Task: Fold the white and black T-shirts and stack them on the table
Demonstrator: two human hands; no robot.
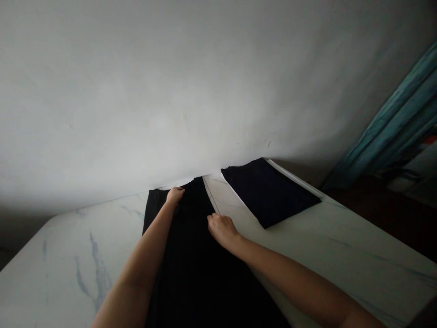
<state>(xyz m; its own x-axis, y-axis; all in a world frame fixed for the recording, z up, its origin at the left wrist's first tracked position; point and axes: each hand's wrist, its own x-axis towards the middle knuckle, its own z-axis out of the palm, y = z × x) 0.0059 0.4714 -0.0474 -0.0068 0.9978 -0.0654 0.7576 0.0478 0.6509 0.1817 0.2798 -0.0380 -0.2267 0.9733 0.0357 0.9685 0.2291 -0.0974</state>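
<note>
A long black garment [194, 255] lies spread on a white marble-patterned table [68, 264], running from the near edge to the wall. My left hand [175, 195] rests on its far end near the wall, fingers curled down onto the cloth. My right hand [221, 228] sits at the garment's right edge, fingers bent and pinching the fabric. Both forearms reach in from the bottom of the view.
A folded dark navy cloth [269, 191] lies on the table to the right, against the wall. A plain white wall [170, 91] stands right behind the table. A teal curtain [392, 136] hangs at the far right beyond the table's edge.
</note>
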